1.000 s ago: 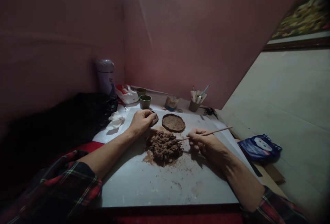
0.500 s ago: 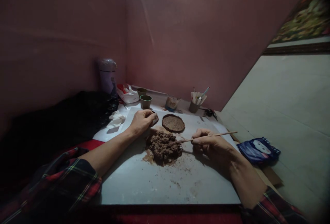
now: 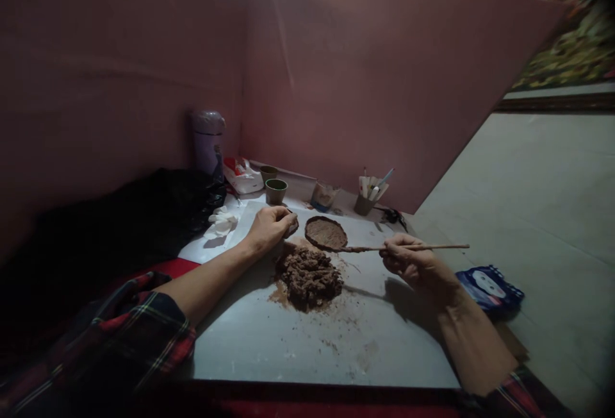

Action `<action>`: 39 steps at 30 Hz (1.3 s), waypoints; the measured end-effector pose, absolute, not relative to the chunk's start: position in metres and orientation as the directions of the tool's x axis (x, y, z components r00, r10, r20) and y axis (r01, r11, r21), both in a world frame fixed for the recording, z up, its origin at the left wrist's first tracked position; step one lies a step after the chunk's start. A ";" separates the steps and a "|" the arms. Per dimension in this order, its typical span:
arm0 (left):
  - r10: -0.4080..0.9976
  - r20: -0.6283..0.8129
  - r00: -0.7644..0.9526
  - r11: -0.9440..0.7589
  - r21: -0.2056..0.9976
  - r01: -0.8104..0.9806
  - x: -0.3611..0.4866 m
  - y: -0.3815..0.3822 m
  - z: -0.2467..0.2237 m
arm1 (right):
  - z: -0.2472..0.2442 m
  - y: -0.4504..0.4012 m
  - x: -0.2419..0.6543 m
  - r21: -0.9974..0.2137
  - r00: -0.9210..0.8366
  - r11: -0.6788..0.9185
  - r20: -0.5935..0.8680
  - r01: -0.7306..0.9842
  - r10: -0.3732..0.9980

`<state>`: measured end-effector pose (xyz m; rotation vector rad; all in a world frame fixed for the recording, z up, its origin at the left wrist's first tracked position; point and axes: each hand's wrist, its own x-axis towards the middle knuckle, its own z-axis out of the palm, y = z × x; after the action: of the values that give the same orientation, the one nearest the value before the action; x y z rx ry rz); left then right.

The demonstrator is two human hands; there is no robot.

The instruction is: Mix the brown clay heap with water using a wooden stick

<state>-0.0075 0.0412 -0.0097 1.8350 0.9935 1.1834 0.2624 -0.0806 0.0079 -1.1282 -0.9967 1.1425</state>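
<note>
A rough heap of brown clay-like material [image 3: 310, 277] lies on the white board [image 3: 269, 354], with crumbs and smears around it. Behind the heap is a round, shallow brown piece with a raised rim [image 3: 327, 233]. My right hand [image 3: 408, 258] grips a thin wooden stick [image 3: 432, 247]; its left end, coated in brown material, is at the near right rim of the round piece. Left of that piece, my left hand [image 3: 273, 229] is closed on a small dark object [image 3: 291, 224], mostly hidden by the fingers.
Behind the board stand a green-rimmed cup [image 3: 276, 192], a clear cup [image 3: 323, 195] and a holder with brushes and tools [image 3: 366, 204]. To the left are a white crumpled item [image 3: 221, 220], a purple bottle [image 3: 208, 145] and black plastic [image 3: 139, 213]. A blue pouch [image 3: 487, 286] is at right.
My right hand has moved up and right, taking the stick's tip from the heap to the round piece's rim. The view has shifted slightly; my left hand keeps its hold.
</note>
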 end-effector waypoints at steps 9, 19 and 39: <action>0.876 0.377 0.301 -0.450 0.864 0.227 -0.008 0.042 -0.010 | 0.000 -0.084 0.230 -0.952 0.006 -0.060 -0.065 -0.301 0.998; 0.880 0.374 0.292 -0.445 0.866 0.231 -0.007 0.037 -0.005 | -0.010 -0.077 0.221 -0.959 0.079 -0.191 -0.212 -0.211 0.974; 0.891 0.368 0.266 -0.433 0.865 0.254 -0.007 0.038 -0.004 | -0.010 -0.072 0.232 -0.978 0.124 -0.188 -0.198 -0.089 0.972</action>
<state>-0.0070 0.0383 -0.0035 1.8492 1.0376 1.1762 0.2320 -0.0720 -0.0096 -1.3512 -0.9566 1.2838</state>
